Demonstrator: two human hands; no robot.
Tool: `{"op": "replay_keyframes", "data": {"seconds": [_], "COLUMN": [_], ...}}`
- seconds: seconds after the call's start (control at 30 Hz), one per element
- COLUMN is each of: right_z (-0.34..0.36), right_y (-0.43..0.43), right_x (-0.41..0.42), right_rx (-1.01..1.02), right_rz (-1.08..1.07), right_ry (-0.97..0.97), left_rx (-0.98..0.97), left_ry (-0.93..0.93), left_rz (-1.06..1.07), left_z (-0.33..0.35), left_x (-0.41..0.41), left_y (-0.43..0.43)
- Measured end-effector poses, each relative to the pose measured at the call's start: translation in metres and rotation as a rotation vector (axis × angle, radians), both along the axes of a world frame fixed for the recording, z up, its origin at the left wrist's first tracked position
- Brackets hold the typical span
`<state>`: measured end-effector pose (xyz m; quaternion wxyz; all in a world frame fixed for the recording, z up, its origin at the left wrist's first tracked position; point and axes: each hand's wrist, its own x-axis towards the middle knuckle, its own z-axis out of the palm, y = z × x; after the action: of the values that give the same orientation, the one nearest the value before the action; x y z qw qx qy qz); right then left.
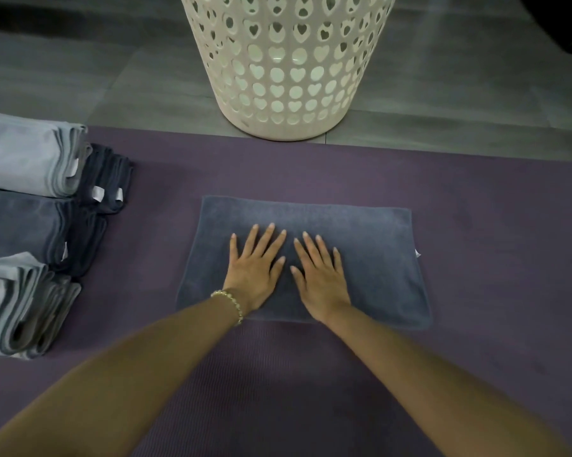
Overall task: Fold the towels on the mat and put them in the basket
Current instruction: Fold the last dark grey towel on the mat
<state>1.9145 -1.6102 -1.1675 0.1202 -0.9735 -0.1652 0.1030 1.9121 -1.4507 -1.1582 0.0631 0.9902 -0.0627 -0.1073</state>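
Head view: a folded grey towel point(344, 232) lies flat at the centre of the purple mat point(492, 225). The left hand point(256, 272) and right hand point(320, 277) rest on it side by side, fingers spread and straight. The white basket point(287, 61) stands on the floor beyond the mat's far edge. Towel stacks point(27, 225) lie at left.

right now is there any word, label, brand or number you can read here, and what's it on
No text here can be read.
The white tags on the stacked towels: too small to show any print.
The edge tag on the flat towel: also too small.
The basket: heart-shaped holes only, no lettering seen.
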Motion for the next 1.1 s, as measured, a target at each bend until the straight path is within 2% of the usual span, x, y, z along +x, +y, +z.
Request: {"op": "replay_keyframes", "data": {"seconds": [0.13, 0.33, 0.5, 0.57, 0.63, 0.7, 0.77, 0.83, 0.9, 1.1], "right_z": [-0.015, -0.012, -0.001, 0.005, 0.009, 0.010, 0.006, -0.002, -0.008, -0.009], "right_y": [-0.044, -0.128, -0.134, -0.106, -0.068, -0.033, -0.015, -0.016, -0.032, -0.109], "right_x": [0.008, 0.019, 0.029, 0.039, 0.052, 0.065, 0.074, 0.078, 0.079, 0.080], "right_rx": [-0.051, -0.097, -0.026, 0.030, 0.075, 0.074, 0.004, -0.057, -0.078, -0.126], "right_rz": [-0.075, -0.326, -0.437, -0.391, -0.267, -0.139, -0.057, -0.040, -0.057, -0.339], "right_ry": [-0.093, -0.073, -0.076, -0.130, -0.143, -0.128, -0.077, -0.017, -0.020, 0.012], "left_rx": [0.054, 0.012, -0.067, -0.076, -0.088, -0.087, -0.068, -0.067, -0.031, 0.012], "left_ry": [0.024, -0.002, -0.011, -0.077, -0.134, -0.113, -0.023, 0.083, 0.090, 0.108], "left_rz": [0.087, 0.275, 0.488, 0.462, 0.310, 0.106, -0.006, 0.019, 0.080, 0.343], "left_z": [-0.018, -0.021, -0.014, -0.008, 0.002, 0.008, 0.005, -0.001, -0.006, -0.008], "left_x": [0.006, 0.012, 0.025, 0.032, 0.041, 0.050, 0.057, 0.062, 0.062, 0.056], "left_y": [0.019, 0.042, 0.057, 0.050, 0.032, 0.009, -0.006, -0.006, 0.007, 0.062]}}
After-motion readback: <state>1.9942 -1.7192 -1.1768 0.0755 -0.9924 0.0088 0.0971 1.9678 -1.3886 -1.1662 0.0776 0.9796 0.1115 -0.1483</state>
